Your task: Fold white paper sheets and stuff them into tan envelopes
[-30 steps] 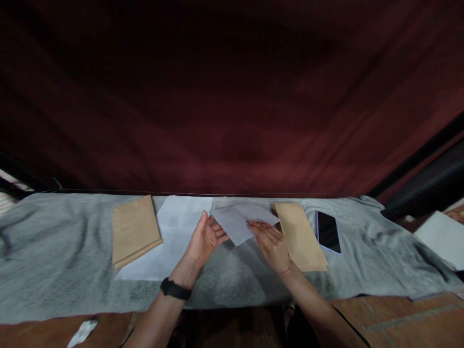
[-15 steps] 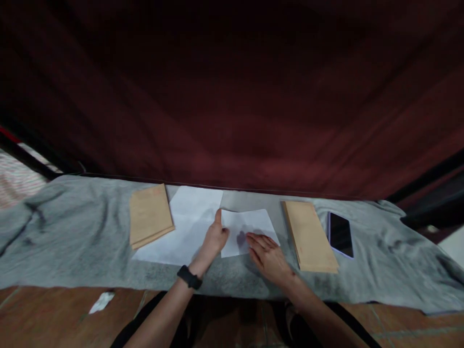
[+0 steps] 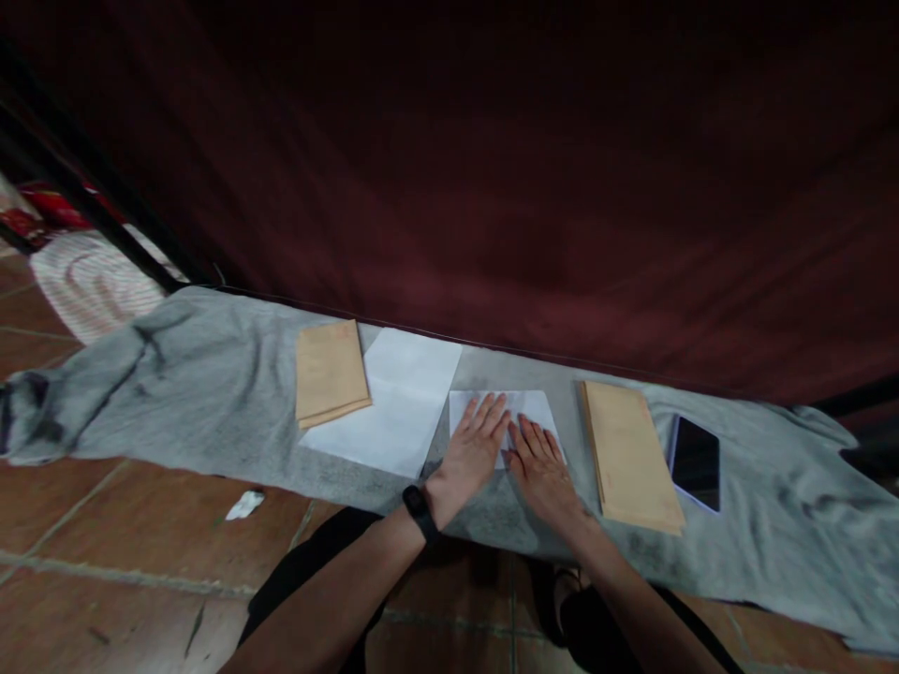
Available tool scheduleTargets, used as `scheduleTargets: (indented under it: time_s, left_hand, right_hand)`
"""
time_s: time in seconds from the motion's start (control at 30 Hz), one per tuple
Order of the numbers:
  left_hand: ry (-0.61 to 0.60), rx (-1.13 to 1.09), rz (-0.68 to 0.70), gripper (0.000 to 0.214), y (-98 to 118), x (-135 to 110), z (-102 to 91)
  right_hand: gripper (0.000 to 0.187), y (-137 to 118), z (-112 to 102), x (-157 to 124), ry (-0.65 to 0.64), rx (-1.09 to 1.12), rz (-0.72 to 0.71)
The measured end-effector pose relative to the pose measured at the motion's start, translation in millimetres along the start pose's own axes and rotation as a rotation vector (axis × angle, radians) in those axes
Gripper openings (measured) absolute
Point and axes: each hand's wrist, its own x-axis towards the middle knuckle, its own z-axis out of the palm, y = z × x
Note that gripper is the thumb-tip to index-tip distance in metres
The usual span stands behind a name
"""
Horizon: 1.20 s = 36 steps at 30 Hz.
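Observation:
A folded white sheet of paper [image 3: 537, 406] lies on the grey cloth [image 3: 211, 393] in front of me. My left hand [image 3: 474, 447], with a black band at the wrist, lies flat on the paper's left half, fingers stretched out. My right hand [image 3: 542, 461] lies flat beside it on the paper's right half, fingers also spread. Both palms press down on the sheet side by side.
Left of the paper lie a larger white sheet [image 3: 400, 398] and a stack of brown envelopes [image 3: 330, 372]. On the right sit another brown envelope stack [image 3: 630, 454] and a dark phone [image 3: 695, 450]. A dark red curtain [image 3: 492, 187] hangs behind. Tiled floor [image 3: 105, 562] runs below.
The white sheet was held up and folded between my hands, then laid on the cloth. Both hands now lie flat on it. The view has swung left.

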Motion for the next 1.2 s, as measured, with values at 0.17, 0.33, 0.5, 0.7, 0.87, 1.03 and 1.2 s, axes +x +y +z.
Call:
scheduleTargets:
  time_s: [0.17,0.33,0.5,0.7,0.87,1.03,1.2]
  left_hand:
    - [-0.076,-0.041,0.080,0.054,4,-6,14.3]
    - [-0.032,-0.065,0.036,0.057,-2,-11,21.7]
    - [-0.029,-0.057,0.026,0.057,-1,-12,22.4]
    - [-0.068,-0.052,0.012,0.056,1,-9,21.3]
    - [-0.089,-0.062,0.005,0.056,3,-8,21.3]
    - [-0.070,-0.073,-0.003,0.056,3,-9,21.5]
    - [-0.054,-0.066,0.007,0.054,0,-9,22.6]
  right_hand:
    - [0.053,1,3,-1,-0.015,-0.018,-0.002]
    - [0.054,5,1,-2,-0.019,-0.015,0.005]
    - [0.055,14,0,-4,-0.001,-0.035,0.033]
    - [0.056,24,1,-6,-0.021,-0.057,0.061]
    - [0.056,25,0,-5,-0.007,-0.038,0.073]
    - [0.054,15,-7,8,-0.009,-0.017,0.114]
    - [0.052,-1,-7,26,-0.036,0.033,0.003]
